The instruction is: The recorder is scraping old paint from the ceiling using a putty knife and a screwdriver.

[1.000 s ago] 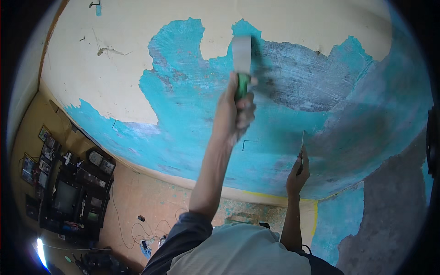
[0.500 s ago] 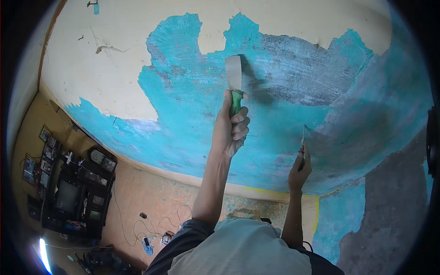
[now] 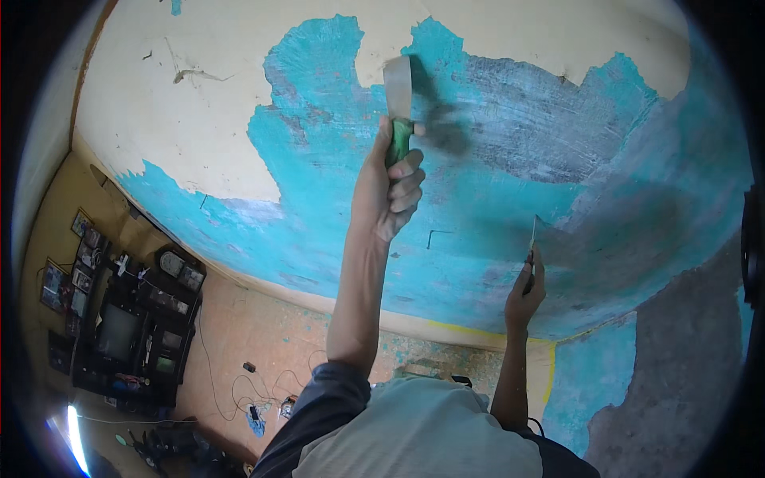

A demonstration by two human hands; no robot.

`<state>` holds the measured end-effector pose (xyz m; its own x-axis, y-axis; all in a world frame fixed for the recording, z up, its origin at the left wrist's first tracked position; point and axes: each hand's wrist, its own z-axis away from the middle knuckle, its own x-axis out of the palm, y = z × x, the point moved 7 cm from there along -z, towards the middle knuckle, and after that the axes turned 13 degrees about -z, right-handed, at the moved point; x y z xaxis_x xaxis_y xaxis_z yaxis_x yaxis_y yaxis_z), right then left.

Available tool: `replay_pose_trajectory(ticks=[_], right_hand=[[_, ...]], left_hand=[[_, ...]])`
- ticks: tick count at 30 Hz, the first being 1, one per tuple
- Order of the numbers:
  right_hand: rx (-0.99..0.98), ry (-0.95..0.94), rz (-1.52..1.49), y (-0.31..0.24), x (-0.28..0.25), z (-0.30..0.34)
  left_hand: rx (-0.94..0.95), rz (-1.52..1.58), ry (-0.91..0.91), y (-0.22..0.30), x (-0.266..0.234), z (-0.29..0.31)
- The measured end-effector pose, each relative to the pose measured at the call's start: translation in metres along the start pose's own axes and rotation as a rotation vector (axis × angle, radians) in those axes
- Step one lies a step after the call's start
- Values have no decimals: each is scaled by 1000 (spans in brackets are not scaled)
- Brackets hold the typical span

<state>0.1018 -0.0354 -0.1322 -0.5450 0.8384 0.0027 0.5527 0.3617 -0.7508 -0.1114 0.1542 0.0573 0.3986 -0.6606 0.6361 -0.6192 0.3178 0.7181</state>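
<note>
My left hand [image 3: 390, 185] is raised and closed around the green handle of a putty knife [image 3: 398, 89], with the thumb along the handle. The broad metal blade points up, its tip by the ragged lower edge of the cream paint [image 3: 386, 46]. Whether the blade touches the wall cannot be made out. Lower and to the right, my right hand [image 3: 523, 296] grips a second putty knife [image 3: 535, 231], seen almost edge-on, its tip close to the scraped wall [image 3: 478, 211]. Turquoise and grey patches show where the cream coat is off.
Paint flakes lie on the floor [image 3: 239, 319] along the wall's foot. Cables [image 3: 239, 398] snake across the floor at the left. A dark cabinet with a television [image 3: 119, 327] stands far left, near a lit tube lamp [image 3: 77, 438]. A bent metal piece [image 3: 431, 237] shows on the wall.
My left hand has moved up and slightly left with its putty knife, bringing the blade to the cream paint's edge. My right hand has barely shifted.
</note>
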Motion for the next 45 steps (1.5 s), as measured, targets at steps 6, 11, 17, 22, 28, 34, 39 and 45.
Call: replay_pose_trajectory(ticks=[6,11,17,22,28,34,39,45], right_hand=[[7,31,-52,1,5,2],[1,-65,-75,-22,29,-2],[-19,-162,-186,-39,61,0],[-43,-182,-199,-32,69,-3],[27,-194,-190,-28,71,-6],[39,-202,-206,-26,72,-9],[34,-220,-191,-30,73,-11],[-3,-234,-220,-24,63,-6]], left_hand=[[-28,-3,110,-34,-12,17],[12,-113,188,-14,-10,6],[65,-17,64,3,-1,-4],[-40,98,43,-37,-11,19],[2,70,57,-7,-10,8],[-8,132,-4,-4,-18,3],[140,-228,211,27,-13,-3],[271,-743,554,-30,-62,49]])
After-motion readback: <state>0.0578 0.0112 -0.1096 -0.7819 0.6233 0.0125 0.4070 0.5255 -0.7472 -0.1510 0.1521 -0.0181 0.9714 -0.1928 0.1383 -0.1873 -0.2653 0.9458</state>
